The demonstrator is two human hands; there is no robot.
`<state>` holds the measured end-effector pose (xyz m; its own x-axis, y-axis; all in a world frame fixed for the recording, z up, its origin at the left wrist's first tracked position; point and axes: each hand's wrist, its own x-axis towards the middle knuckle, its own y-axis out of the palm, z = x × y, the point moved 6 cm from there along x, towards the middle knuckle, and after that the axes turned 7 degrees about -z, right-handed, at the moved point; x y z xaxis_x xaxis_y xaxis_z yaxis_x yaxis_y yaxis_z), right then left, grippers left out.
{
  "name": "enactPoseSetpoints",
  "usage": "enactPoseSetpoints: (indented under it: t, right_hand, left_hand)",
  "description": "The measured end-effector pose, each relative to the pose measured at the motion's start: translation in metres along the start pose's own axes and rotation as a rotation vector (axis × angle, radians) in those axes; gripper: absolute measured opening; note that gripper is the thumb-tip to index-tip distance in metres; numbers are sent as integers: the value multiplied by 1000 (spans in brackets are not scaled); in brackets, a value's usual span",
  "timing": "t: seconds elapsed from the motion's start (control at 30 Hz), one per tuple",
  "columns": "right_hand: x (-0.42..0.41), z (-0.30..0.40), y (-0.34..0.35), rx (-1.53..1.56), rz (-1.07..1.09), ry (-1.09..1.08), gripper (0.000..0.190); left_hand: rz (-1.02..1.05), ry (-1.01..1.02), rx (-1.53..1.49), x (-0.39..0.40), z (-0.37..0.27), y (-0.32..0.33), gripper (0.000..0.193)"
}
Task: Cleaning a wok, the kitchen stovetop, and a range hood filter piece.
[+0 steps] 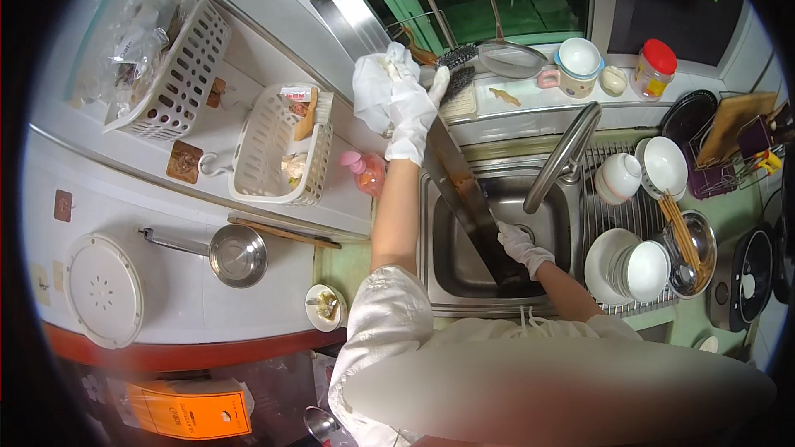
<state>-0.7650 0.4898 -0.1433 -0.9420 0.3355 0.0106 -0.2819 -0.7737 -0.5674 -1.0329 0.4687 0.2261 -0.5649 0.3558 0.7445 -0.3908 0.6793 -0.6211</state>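
Observation:
A long metal panel (461, 189) with brownish stains slants from the window side down into the stainless steel sink (497, 285). Both my hands wear white gloves. My left hand (413, 102) is at the panel's upper part with a crumpled white cloth or wipe (382, 81) bunched at its fingers; the thumb points up and away. Lower down, my right hand (523, 249) grips the panel's right edge over the basin, its fingertips partly hidden. The curved faucet (562, 158) stands right of the panel.
A pink pump bottle (365, 174) stands left of the sink. White bowls (646, 271) and chopsticks (679, 230) lie on the drying rack at right. Along the sill are a mesh strainer (512, 59), a cup (574, 79) and a red-lidded jar (654, 71). A white basket (248, 149) hangs at left.

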Motion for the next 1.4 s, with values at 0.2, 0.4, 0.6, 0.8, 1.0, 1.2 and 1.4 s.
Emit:
enactPoseSetpoints:
  t: [0.2,0.4,0.6,0.8,1.0,1.2,1.4]
  right_hand:
    - [1,-6,-3,-17,14,-23,45]
    - [-1,4,0,1,30,-12,47]
    - [-5,-13,5,-28,17,-30,51]
    - [-1,17,-6,-19,95,70,55]
    - [-2,20,-15,-34,139,133,57]
    - [-9,26,-10,-83,130,136,55]
    - [-7,7,1,-74,106,57,53]
  left_hand:
    - [47,15,-156,-58,-16,3,94]
    - [188,-73,-249,-114,-12,8,87]
    - [233,-198,-285,-146,0,23,54]
    - [-160,-498,-1001,-130,24,-14,18]
    - [-195,-142,-513,-89,1,-34,18]
    - [-382,219,21,-22,18,-31,25]
    - [-353,70,-107,80,54,-4,26]
